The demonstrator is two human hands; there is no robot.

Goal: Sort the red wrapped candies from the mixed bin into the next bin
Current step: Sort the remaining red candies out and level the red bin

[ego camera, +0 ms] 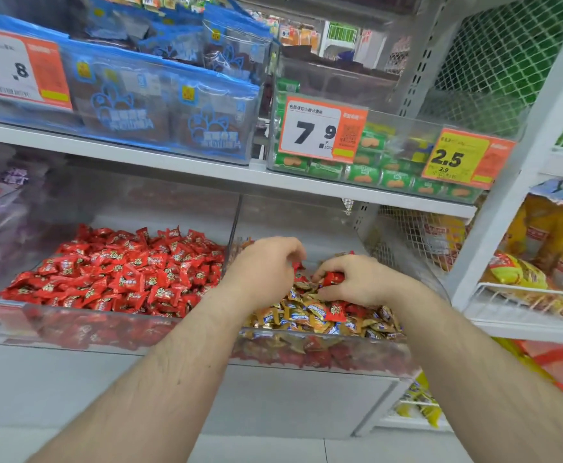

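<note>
Lower shelf, two clear bins side by side, parted by one clear wall. Item one: the mixed bin [323,354] in front of you, holding mostly gold wrapped candies [301,317] with red wrapped candies scattered among them (too many and too overlapped to count; one loose red candy [335,311] lies plainly on top near the front, more show red through the front wall). Item two: the next bin [106,324], to the left, filled with a heap of red candies [123,272] only, far too many to count. Both of your hands are inside the mixed bin. Your right hand [353,279] has its fingers curled round a held red candy [332,278], gripping it just above the pile. Your left hand [266,269] sits close beside the dividing wall with fingers curled inward; a bit of red shows at its fingertips, but you cannot tell whether it holds a piece or merely hovers before one. Upper shelf, two more clear bins: the left one holds blue-edged bags [159,105] and carries one price card reading 11.8 [16,70]; the right one holds green packets [363,173] in rows and carries two cards, 7.9 [321,128] and 2.5 [460,158]. Far left below, purple-wrapped sweets [9,178], blurred. Right rack: yellow bags [520,272] in a wire basket.
</note>
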